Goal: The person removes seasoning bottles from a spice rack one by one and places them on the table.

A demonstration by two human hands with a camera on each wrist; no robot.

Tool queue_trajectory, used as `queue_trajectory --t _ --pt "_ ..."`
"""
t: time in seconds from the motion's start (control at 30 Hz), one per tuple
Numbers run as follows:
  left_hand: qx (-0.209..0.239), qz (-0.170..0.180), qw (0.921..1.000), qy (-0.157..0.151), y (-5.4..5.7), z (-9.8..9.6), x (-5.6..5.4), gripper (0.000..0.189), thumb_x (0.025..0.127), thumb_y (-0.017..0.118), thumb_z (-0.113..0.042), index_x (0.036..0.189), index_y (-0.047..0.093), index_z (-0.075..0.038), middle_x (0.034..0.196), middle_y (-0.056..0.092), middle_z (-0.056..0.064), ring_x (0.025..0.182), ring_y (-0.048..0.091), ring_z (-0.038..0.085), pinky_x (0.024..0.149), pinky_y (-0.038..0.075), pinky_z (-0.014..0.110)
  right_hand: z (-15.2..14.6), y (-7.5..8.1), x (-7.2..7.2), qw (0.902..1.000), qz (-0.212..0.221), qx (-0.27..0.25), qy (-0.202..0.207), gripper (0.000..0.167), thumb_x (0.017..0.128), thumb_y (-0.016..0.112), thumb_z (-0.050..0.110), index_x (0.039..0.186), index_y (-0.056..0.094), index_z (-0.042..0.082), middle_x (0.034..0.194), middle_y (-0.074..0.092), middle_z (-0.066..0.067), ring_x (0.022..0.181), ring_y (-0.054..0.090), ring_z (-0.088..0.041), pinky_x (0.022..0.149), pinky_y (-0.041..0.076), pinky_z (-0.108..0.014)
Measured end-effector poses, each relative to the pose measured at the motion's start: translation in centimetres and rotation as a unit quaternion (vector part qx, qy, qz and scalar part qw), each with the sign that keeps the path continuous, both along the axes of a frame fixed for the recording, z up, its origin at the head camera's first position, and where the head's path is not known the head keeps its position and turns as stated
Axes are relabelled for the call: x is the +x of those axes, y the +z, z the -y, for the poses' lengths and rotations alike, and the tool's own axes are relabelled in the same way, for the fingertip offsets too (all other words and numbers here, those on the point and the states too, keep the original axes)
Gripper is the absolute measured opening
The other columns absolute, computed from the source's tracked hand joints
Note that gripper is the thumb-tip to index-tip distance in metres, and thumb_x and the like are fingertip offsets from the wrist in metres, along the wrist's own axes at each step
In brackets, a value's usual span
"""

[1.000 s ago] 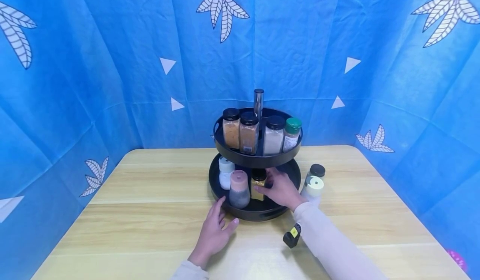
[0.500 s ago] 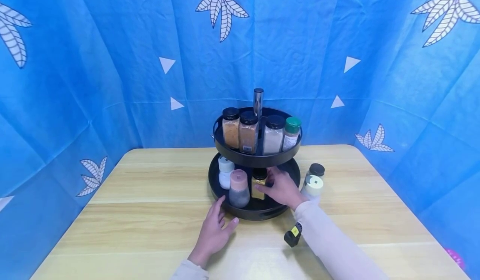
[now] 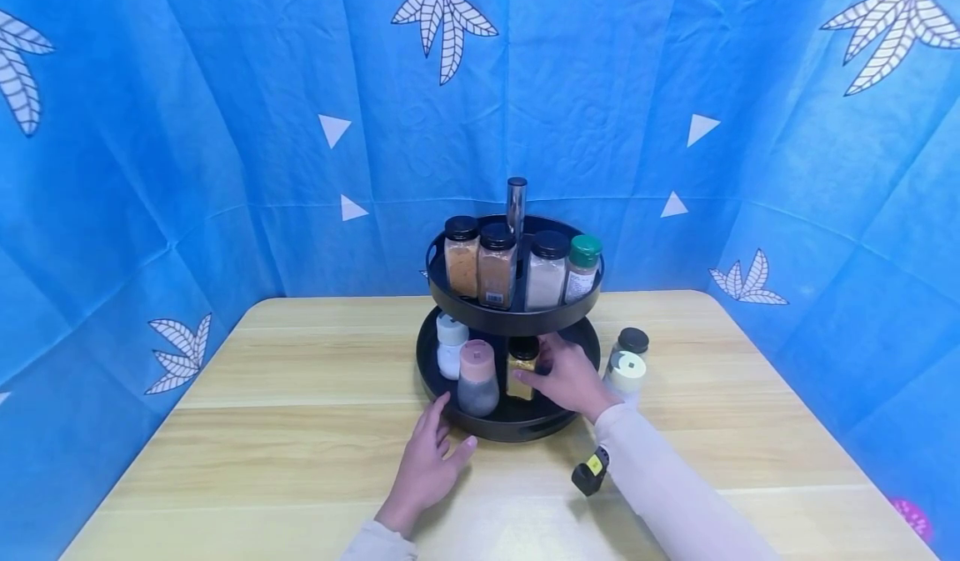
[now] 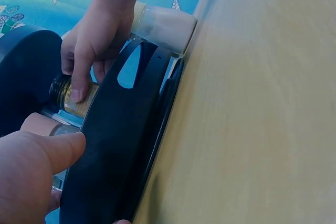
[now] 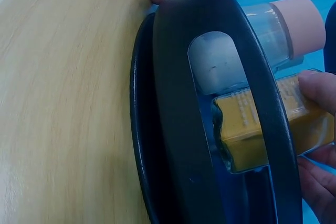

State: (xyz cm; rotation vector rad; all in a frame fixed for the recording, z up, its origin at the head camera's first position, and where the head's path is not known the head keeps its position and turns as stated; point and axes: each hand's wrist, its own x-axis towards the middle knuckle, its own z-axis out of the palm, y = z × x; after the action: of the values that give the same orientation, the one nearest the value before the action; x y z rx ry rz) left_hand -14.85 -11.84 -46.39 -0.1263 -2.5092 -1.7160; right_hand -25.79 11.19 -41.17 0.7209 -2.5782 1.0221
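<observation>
My right hand point(image 3: 567, 378) holds a square glass jar point(image 5: 244, 132) of yellow spice with a black lid, upright on the lower tier point(image 3: 517, 430) of a black two-tier turntable rack. Its thumb lies on the near side of the jar in the head view, and the other fingers are behind it. My left hand point(image 3: 429, 463) is at the front left rim of that tier, fingers extended and thumb apart, holding nothing. Just left of the yellow jar stands a pink-capped shaker point(image 3: 478, 382), with a white shaker point(image 3: 451, 348) behind it.
On the upper tier point(image 3: 517, 323) stand several spice jars, among them a green-lidded jar point(image 3: 582, 271). A cream-capped shaker point(image 3: 627, 373) and a black-lidded jar point(image 3: 634, 342) are on the wooden table point(image 3: 315, 428), right of the rack. Blue patterned cloth point(image 3: 600, 86) surrounds the table.
The right hand has slid the yellow spice jar slightly to the right on the lower tier, widening its gap from the pink-capped shaker. The left hand stays at the rim.
</observation>
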Motion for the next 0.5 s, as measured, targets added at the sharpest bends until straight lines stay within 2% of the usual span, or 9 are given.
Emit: queue_trajectory --t 0.23,0.5 --pt "-0.001 0.004 1.0 0.001 0.09 -0.01 0.01 0.075 0.089 0.07 -0.016 0.151 0.028 -0.005 0.154 0.022 0.026 0.128 0.042 0.047 0.101 0.042 0.047 -0.37 0.17 0.14 1.0 0.004 -0.001 -0.001 0.057 0.078 0.081 0.03 0.125 0.052 0.016 0.1 0.068 -0.006 0.08 0.065 -0.016 0.07 0.055 -0.032" --pt "-0.002 0.007 1.0 0.003 0.13 -0.02 0.04 0.076 0.089 0.07 -0.017 0.151 0.028 -0.006 0.154 0.022 0.025 0.128 0.042 0.047 0.101 0.042 0.047 -0.77 0.23 0.29 0.9999 0.005 -0.006 -0.01 0.056 0.078 0.082 0.029 0.123 0.053 0.015 0.098 0.067 -0.007 0.078 0.064 -0.016 0.069 0.055 -0.032"
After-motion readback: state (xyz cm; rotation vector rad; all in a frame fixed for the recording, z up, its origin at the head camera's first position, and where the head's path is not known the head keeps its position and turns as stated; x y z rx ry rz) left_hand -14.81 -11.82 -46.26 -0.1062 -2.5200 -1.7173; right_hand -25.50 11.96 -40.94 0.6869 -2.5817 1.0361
